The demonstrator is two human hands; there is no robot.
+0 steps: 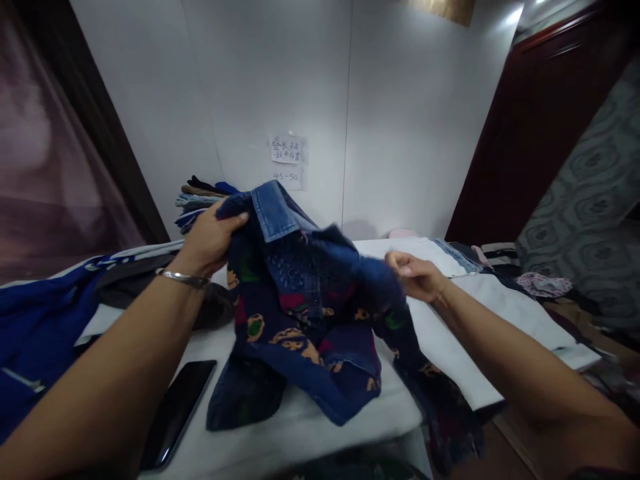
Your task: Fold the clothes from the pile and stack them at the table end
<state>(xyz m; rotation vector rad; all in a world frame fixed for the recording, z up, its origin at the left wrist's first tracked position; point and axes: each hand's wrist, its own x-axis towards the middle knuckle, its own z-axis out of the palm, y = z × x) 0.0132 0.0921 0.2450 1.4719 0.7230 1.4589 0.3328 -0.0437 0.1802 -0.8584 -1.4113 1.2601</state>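
A blue denim jacket (320, 300) with a patterned body in orange, red and green hangs between my two hands above the white table. My left hand (213, 233), with a silver bangle at its wrist, grips the jacket's shoulder beside the collar. On the other side, my right hand (415, 275) pinches the opposite shoulder. One sleeve trails down past the table's front edge at the right, slightly blurred. The lower hem rests on or just over the white surface; I cannot tell which.
A black phone (180, 410) lies at the left front. Blue and dark clothes (45, 327) cover the left side, and a folded stack (197, 200) stands behind. White garments (485, 327) lie at the right. A handwritten paper sign (289, 149) hangs on the wall (400, 120).
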